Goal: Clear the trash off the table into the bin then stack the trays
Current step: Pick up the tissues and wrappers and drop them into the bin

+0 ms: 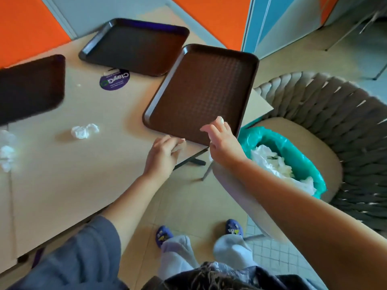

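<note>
Three brown trays lie on the beige table [83, 181]: one at the near right corner [201, 91], one at the back [136, 46], one at the left edge [29, 88]. My right hand [224, 141] is over the near edge of the right tray, pinching a small white scrap [220, 119] at its fingertips. My left hand [162, 155] rests at the table's edge beside that tray, fingers closed around a white tissue [180, 144]. A crumpled tissue [84, 130] lies mid-table and more tissue [7, 151] lies at the left edge. The bin [293, 147] with a green liner stands right of the table, holding white paper.
A round purple sticker [114, 80] is on the table between the trays. A woven grey chair [339, 122] curves around behind the bin. A second chair's backrest [240, 195] stands under my right forearm. Tiled floor and my feet are below.
</note>
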Available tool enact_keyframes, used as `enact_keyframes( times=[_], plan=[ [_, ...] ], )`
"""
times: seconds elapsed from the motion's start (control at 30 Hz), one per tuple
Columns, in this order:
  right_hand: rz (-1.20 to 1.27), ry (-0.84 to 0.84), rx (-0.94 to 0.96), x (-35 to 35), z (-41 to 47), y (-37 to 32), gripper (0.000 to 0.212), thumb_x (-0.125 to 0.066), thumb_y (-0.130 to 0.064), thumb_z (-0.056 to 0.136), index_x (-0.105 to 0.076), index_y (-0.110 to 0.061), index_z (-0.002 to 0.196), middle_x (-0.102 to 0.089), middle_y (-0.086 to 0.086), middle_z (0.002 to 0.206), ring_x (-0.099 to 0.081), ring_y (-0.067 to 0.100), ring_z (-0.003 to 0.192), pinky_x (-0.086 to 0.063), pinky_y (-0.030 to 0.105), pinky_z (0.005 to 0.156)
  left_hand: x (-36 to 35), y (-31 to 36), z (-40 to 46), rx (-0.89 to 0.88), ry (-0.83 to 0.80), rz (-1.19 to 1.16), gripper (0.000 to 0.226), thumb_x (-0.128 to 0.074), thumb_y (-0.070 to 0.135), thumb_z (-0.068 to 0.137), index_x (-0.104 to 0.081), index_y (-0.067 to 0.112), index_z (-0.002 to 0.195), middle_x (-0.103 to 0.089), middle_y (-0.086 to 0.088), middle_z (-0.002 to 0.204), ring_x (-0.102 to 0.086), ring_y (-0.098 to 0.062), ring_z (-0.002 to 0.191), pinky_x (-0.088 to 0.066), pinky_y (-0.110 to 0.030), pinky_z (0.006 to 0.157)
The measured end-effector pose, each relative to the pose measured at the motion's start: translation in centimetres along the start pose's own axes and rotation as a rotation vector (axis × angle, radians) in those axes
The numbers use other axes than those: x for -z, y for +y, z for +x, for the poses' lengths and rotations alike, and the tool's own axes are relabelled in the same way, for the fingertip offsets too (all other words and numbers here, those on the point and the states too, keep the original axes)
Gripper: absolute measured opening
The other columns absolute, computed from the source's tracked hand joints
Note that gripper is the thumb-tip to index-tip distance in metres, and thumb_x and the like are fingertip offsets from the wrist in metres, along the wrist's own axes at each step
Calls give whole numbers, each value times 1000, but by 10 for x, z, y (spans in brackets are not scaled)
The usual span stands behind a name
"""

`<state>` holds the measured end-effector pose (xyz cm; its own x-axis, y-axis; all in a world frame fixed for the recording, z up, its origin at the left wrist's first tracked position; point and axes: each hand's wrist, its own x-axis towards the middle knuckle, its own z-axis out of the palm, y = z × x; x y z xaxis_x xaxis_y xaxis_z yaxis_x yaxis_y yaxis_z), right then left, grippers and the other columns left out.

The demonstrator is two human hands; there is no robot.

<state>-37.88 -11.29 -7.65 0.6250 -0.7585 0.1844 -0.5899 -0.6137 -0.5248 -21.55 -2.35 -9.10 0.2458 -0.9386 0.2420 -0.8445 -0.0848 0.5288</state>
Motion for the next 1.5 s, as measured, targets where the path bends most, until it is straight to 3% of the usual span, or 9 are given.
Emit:
enact_keyframes(
  times=[0.27,0.43,0.53,0.63,0.7,0.83,0.97,1.1,1.5],
  plan=[
    [64,92,-151,47,-67,110,55,-54,12,76,-39,-1,127,-38,25,132,-52,38,107,-49,37,88,-90,105,32,-265,-139,-30,14,-70,-2,72,-67,3,84,-61,-12,84,-56,-28,78,-45,-30,63],
    [57,11,-356,51,-103,160,16,-49,-2,89,-49,3,104,-41,25,119,-55,35,76,-52,46,69,-140,136,45,-336,-283,-33,9,-68,6,78,-71,-1,82,-61,-15,81,-57,-31,78,-53,-37,66],
    [33,-76,-426,49,-116,173,18,-43,-11,93,-53,-2,105,-44,12,114,-51,30,96,-47,43,80,-163,145,48,-402,-374,-21,12,-69,4,79,-70,-3,88,-59,-16,86,-56,-31,82,-53,-38,69],
    [27,-107,-433,32,-121,184,17,-46,-7,90,-58,5,92,-47,21,115,-45,32,102,-45,46,82,-186,147,46,-441,-483,6,17,-63,6,81,-69,-1,95,-57,-16,94,-53,-31,89,-48,-37,75],
    [99,-103,-554,18,-124,188,24,-45,-3,87,-57,7,106,-44,24,124,-42,36,115,-42,47,96,-199,144,46,-452,-562,13,18,-57,9,85,-68,-2,94,-56,-18,98,-52,-31,92,-46,-38,81],
    [20,-324,-734,-12,-136,196,61,-39,-19,95,-12,6,143,-3,21,154,1,36,143,-10,45,118,-221,138,53,-381,-862,86,26,-45,16,93,-63,2,107,-53,-16,123,-47,-33,116,-41,-42,98],
    [140,-565,-932,-24,-128,210,64,-29,-24,98,10,-10,147,22,9,155,6,30,145,-6,49,117,-248,141,67,-368,-1111,394,35,-40,21,95,-54,6,123,-53,-14,129,-48,-31,119,-40,-42,99],
    [110,-697,-924,-34,-119,229,71,-34,-27,97,14,-12,147,24,7,154,11,29,144,-6,50,116,-281,129,83,-399,-1294,507,23,-44,16,94,-60,3,105,-58,-15,114,-53,-33,109,-42,-40,88],
    [67,-861,-826,-68,-122,273,73,-36,-27,97,17,-16,146,28,-1,153,20,22,143,4,44,117,-342,93,77,-281,-1579,692,43,-44,22,90,-49,10,131,-50,-13,134,-50,-30,116,-36,-43,105]
  ],
)
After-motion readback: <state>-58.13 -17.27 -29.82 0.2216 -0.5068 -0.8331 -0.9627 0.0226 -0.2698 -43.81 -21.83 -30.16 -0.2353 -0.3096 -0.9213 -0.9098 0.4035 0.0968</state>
